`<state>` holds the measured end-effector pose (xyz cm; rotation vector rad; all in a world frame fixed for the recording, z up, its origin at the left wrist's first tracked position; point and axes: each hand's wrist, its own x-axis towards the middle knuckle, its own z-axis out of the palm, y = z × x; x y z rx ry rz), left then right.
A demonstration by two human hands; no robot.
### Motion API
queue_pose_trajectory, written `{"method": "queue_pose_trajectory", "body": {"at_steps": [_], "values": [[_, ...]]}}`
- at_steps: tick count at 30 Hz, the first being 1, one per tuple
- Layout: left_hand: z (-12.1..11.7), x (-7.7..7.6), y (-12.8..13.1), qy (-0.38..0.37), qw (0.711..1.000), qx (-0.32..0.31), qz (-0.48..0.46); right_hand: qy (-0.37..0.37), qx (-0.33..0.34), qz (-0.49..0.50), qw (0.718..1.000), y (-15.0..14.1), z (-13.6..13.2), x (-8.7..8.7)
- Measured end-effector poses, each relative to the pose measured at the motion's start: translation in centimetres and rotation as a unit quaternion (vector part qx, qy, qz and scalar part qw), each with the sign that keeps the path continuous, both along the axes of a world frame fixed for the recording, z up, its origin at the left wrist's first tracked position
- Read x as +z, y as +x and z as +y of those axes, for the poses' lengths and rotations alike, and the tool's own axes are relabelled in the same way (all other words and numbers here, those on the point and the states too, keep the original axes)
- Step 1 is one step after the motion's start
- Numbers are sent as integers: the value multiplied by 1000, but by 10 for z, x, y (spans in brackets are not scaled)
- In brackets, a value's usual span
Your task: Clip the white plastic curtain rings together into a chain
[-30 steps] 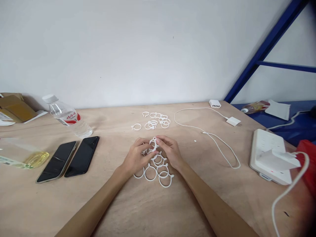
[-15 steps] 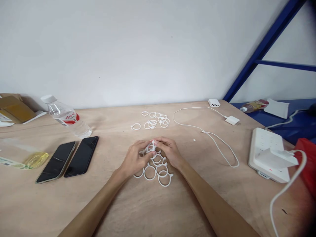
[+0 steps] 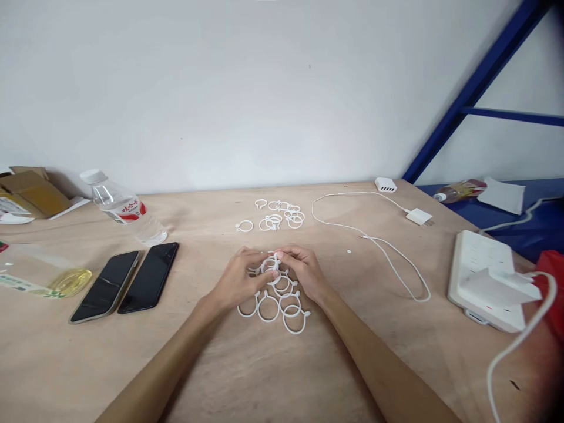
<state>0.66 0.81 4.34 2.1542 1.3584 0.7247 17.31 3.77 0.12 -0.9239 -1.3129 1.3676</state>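
Both of my hands meet at the middle of the wooden table (image 3: 273, 376). My left hand (image 3: 238, 281) and my right hand (image 3: 303, 270) pinch one white plastic ring (image 3: 269, 264) between their fingertips, just above a chain of several linked white rings (image 3: 282, 304) lying flat below my hands. A second, looser cluster of white rings (image 3: 277, 215) lies farther back, apart from my hands.
Two black phones (image 3: 127, 281) lie side by side at the left, beside a lying water bottle (image 3: 123, 208) and a clear packet (image 3: 39, 276). A white cable (image 3: 383, 249) with a charger, a white power strip (image 3: 487, 279) and a blue steel frame (image 3: 476, 88) are at the right.
My hands have stayed in the same place over the chain, with the fingers shifting slightly on the ring and lowering it a little toward the table.
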Motion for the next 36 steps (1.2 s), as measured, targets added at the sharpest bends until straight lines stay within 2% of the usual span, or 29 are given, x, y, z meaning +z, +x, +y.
{"method": "queue_pose_trajectory", "body": {"at_steps": [2,4,6,8,11,14,17,21,24,26,29,32,36], "values": [[11,1,-12,9,1000,14,11,8,-2,-12,1000,0,0,0],[29,-4,-27,36,996,80,26,28,2,-45,999,-2,-2,0],[52,-15,-43,92,981,158,64,67,11,-91,994,-4,-4,-1],[74,-28,-55,104,966,209,112,104,7,-122,987,-6,-6,-1],[96,-43,-65,81,965,209,135,113,-41,-113,986,-6,-6,-2],[101,-46,-64,80,970,191,125,89,-94,-79,988,-4,-3,-4],[95,-37,-57,78,975,177,108,55,-118,-55,990,-3,1,-6],[68,-13,-39,71,984,143,79,28,-141,-38,989,-4,1,-8],[42,7,-21,68,995,71,26,51,-101,-68,991,-6,-2,-7],[28,15,-8,68,996,52,-11,58,-64,-93,992,-8,-4,-6],[18,14,9,61,991,77,-89,58,-53,-85,993,-9,-5,-4],[16,3,21,47,979,112,-165,55,-81,-40,994,-8,-4,-4],[10,-7,31,25,967,166,-190,30,-126,-28,991,-7,-2,-6]]}}
